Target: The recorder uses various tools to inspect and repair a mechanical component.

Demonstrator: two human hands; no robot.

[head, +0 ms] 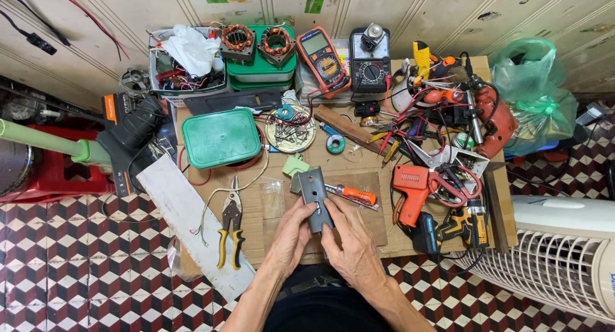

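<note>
Hands: my left hand (291,233) and right hand (346,242) both pinching the dark metal bracket (315,197), near worktop edge.
Feel: I'd guess stiff, lightish; grab its long edges.

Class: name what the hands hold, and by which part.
Both hands, left hand and right hand, hold a dark metal bracket by its lower end.

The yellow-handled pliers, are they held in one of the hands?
No, the yellow-handled pliers lie on the table, left of the left hand, and both hands hold a dark metal bracket.
</note>
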